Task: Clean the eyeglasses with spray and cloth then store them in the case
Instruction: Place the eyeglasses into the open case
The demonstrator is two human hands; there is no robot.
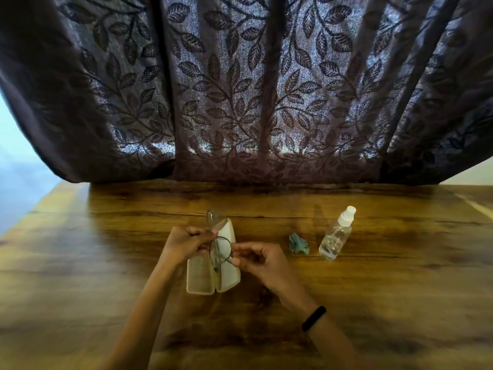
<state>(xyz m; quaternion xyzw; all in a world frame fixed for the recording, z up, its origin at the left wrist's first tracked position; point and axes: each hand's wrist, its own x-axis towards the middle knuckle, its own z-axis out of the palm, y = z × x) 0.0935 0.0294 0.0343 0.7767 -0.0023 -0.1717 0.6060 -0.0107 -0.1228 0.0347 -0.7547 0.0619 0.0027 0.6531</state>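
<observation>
Thin round-lens eyeglasses (219,243) hang just above an open cream case (202,276) that lies on the wooden table. My left hand (186,243) pinches the frame near the bridge. My right hand (257,259) pinches the nearer lens rim and a temple arm. The far lens sticks up past the case's far end. A crumpled teal cloth (298,244) lies to the right of the case. Further right, a clear spray bottle (336,233) with a white cap lies tilted on the table.
The wooden table (400,276) stretches wide on both sides. A dark leaf-patterned curtain (240,102) hangs along its far edge. A black band is on my right wrist (314,318).
</observation>
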